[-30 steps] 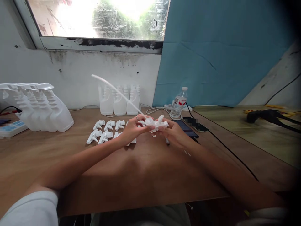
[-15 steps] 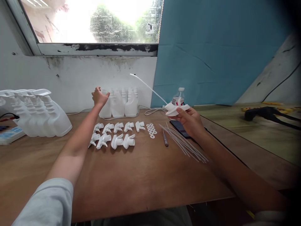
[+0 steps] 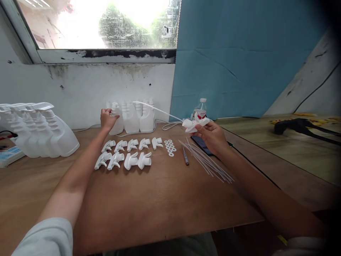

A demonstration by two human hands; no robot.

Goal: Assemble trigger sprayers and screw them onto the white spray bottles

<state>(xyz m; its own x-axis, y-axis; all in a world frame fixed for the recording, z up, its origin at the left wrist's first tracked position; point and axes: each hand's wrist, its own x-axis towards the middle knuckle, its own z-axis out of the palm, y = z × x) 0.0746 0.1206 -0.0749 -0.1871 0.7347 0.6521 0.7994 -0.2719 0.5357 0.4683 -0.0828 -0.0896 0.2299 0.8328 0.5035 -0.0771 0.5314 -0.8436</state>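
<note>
At the back of the table, my left hand [image 3: 108,120] is around the neck of a white plastic spray bottle [image 3: 118,125], thumb in front and fingers partly hidden behind it. The bottle stands upright with an uncapped mouth. My right hand [image 3: 213,134] grips a white trigger sprayer head [image 3: 195,124]. From that head a thin dip tube [image 3: 160,109] sticks out, bending toward the upper left. Between my arms lie two rows of similar trigger sprayer heads [image 3: 132,145]. Beside them are several small white washers [image 3: 169,147].
More white bottles [image 3: 132,121] stand against the wall, and others [image 3: 45,131] lean in a row at left. Loose tubes [image 3: 207,161], a pen-like tool [image 3: 185,156], a phone [image 3: 201,145] and a clear drink bottle [image 3: 201,106] are at right.
My left hand has come down from above the bottles onto the neck of one. The sprayer head in my right hand has shifted slightly left, and its tube tip is lower.
</note>
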